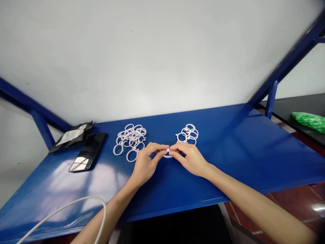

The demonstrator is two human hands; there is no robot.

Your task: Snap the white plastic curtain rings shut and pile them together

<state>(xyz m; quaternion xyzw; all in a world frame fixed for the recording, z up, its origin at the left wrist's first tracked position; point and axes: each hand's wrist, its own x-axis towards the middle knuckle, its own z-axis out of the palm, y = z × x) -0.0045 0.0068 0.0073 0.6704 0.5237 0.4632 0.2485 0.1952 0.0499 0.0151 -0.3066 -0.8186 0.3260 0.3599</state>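
Between my two hands is a white plastic ring (168, 156) with a small clasp, held just above the blue table. My left hand (146, 162) pinches it from the left side, thumb and forefinger closed. From the right, my right hand (190, 158) pinches the same ring, its fingertips close to the left ones at the clasp. Much of the ring is hidden behind the fingers. A heap of white rings (132, 137) lies left of my left hand. Beyond my right hand lies a smaller group of white rings (189, 133).
A black phone (88, 152) and a black plastic packet (72, 135) with a white label lie at the left of the blue table (228, 135). A white cable (68, 205) loops at the lower left. A green bag (308, 121) rests on a dark surface at far right.
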